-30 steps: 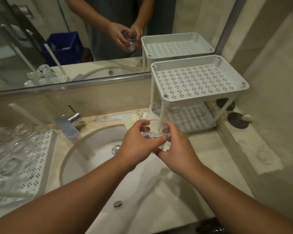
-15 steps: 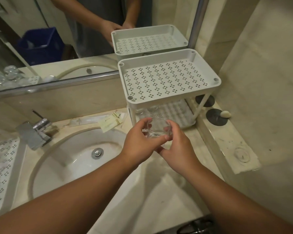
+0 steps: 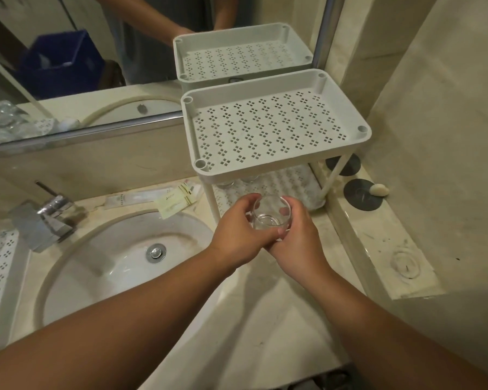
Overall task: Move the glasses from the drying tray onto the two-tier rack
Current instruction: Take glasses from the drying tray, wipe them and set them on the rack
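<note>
Step in hand: glass carried to the rack.
Left hand (image 3: 238, 230) and right hand (image 3: 295, 235) cupped one upright glass (image 3: 270, 213) before the two-tier rack (image 3: 279, 168); next, probably setting it on a tier.

A bathroom vanity, seen from above the basin.

A white oval sink (image 3: 102, 266) with a chrome drain (image 3: 155, 252) and a chrome faucet (image 3: 44, 220) is set into a pale marble counter (image 3: 279, 319). A wall mirror (image 3: 96, 52) runs behind it, wrapped toiletry sachets (image 3: 178, 199) lie near the backsplash, and stone-look walls (image 3: 434, 136) close in the corner.
</note>
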Demonstrator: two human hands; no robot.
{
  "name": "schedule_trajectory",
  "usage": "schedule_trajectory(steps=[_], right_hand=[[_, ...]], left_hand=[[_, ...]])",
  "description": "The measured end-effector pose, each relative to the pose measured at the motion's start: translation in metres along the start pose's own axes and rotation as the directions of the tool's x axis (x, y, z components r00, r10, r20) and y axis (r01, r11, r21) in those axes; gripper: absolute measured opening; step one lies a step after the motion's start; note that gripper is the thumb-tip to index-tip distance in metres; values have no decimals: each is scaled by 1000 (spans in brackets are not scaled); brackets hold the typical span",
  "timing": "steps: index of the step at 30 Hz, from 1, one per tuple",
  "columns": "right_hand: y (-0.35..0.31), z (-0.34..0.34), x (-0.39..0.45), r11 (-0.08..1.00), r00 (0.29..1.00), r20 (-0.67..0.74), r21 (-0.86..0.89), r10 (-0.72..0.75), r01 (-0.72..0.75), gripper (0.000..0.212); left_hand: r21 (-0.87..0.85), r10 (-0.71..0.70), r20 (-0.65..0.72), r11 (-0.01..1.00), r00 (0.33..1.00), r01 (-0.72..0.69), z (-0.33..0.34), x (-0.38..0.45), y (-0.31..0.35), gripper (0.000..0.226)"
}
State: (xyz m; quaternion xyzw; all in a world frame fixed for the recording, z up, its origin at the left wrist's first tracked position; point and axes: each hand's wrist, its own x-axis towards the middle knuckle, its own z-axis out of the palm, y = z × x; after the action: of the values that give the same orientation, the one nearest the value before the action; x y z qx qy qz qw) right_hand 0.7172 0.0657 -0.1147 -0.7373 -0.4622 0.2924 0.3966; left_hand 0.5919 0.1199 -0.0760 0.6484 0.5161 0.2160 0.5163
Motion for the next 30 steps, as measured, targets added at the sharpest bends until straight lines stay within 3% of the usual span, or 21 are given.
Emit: schedule_trajectory(steps=[5,8,10,13,16,18,20,24,30], right_hand=[[11,6,8,999,999,-2,22,42,-42,88],[18,11,14,997,998,-6,48,63,-62,88],[21,13,20,995,997,-11,58,76,-75,89],[25,14,33,997,997,-51,48,65,-62,89],[28,16,49,998,993,-112,44,41,-37,89],[31,20,61,999,989,-142,31,26,-22,88],[35,23,75,999,988,-147,21,34,-32,87],[46,33,99,996,988,-130,-37,81,-86,88],[66,39,120,994,988,-131,-61,78,-87,86]], left_hand=[[46,-51,76,998,996,47,1,14,-4,71],[43,-108,106,994,988,104,2,22,-2,80],[4,-147,90,989,985,148,2,25,-2,84],[-34,-206,47,978,977,208,2,32,-9,69],[214,-185,22,961,982,176,-1,40,-24,63],[516,-133,82,853,988,72,-3,41,-34,65],[688,-105,186,724,977,-53,-6,43,-43,68],[810,-190,327,562,926,-171,-11,47,-53,71],[878,-329,374,427,867,-217,-10,53,-56,72]])
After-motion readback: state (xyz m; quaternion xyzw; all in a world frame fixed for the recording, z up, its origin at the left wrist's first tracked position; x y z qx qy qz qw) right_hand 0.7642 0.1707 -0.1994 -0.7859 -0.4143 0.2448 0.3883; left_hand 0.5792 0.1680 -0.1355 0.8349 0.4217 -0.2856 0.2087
